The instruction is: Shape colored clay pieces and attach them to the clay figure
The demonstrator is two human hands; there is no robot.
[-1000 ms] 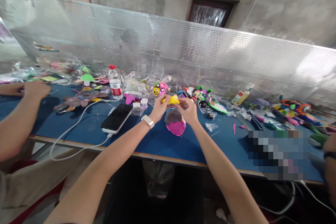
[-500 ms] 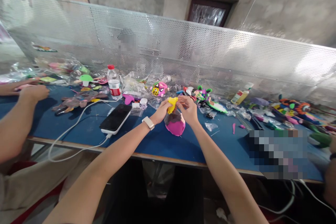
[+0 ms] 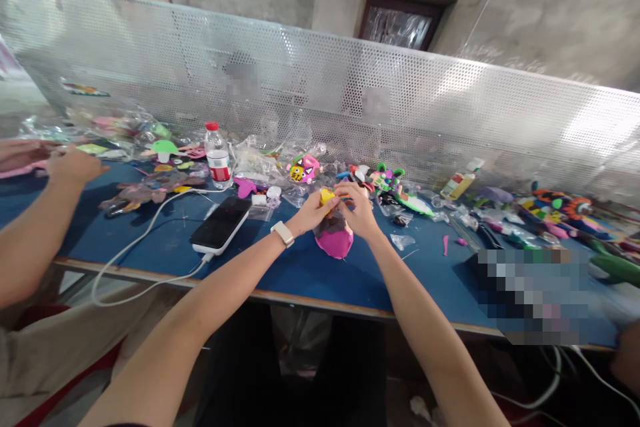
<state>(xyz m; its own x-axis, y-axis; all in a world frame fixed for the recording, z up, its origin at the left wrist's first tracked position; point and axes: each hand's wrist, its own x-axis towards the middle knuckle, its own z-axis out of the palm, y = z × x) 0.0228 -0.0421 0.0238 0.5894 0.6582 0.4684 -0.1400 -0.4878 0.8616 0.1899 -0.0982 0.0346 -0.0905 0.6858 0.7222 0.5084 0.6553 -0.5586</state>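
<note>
My left hand [image 3: 311, 211] is closed on a soft yellow lump [image 3: 327, 196] that looks like modelling clay. My right hand [image 3: 358, 209] meets it from the other side, fingers bent and pinched at the lump's right edge. Part of the lump is hidden by the fingers. Just below both hands, a rounded magenta piece [image 3: 335, 244] with a grey-brown upper part rests on the blue table [image 3: 280, 267]. A pink and yellow cat-faced figure [image 3: 303, 170] lies behind my hands.
To the left are a black phone on a white block [image 3: 220, 225] with a white cable, and a red-capped bottle [image 3: 219, 157]. Figures and plastic wrappings line the perforated metal screen [image 3: 320, 87]. A co-worker's hand [image 3: 75, 163] is at the far left.
My right fingers have moved in over the yellow lump, and less of it shows now. The co-worker's hands at the left have shifted slightly.
</note>
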